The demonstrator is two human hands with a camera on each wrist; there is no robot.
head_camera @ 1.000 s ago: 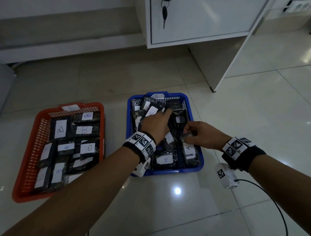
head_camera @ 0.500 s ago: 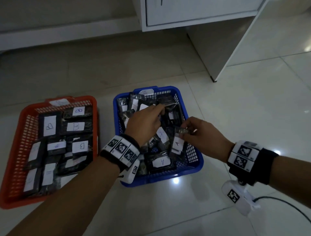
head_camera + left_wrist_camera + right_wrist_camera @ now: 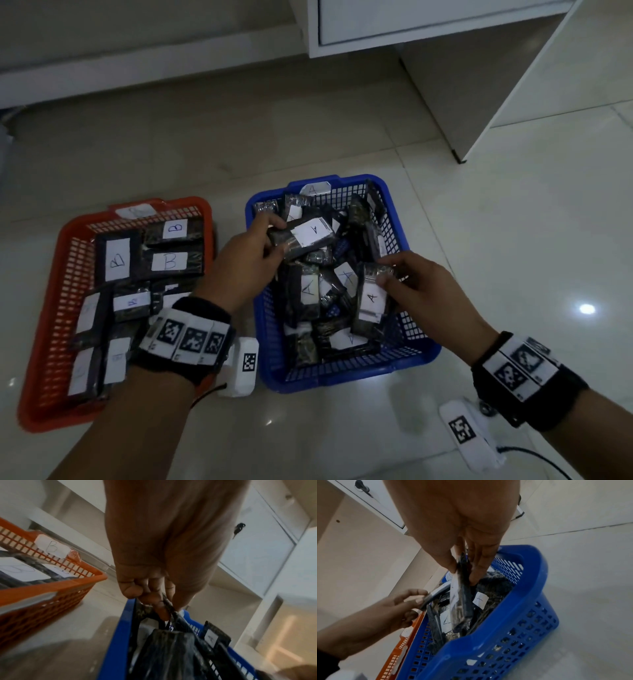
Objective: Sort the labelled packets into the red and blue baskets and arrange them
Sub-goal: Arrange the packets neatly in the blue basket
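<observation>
While the red basket [image 3: 51, 308] of B packets sits lower left, the blue basket [image 3: 416, 356] fills the centre; my left hand [image 3: 245, 262] pinches an A packet [image 3: 301, 238] above it, my right hand [image 3: 421, 291] pinches another A packet [image 3: 370, 298].

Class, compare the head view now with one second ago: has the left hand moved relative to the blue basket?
Yes. The left hand has drawn back from the middle of the blue basket to its left rim, lifting a packet labelled A.
</observation>
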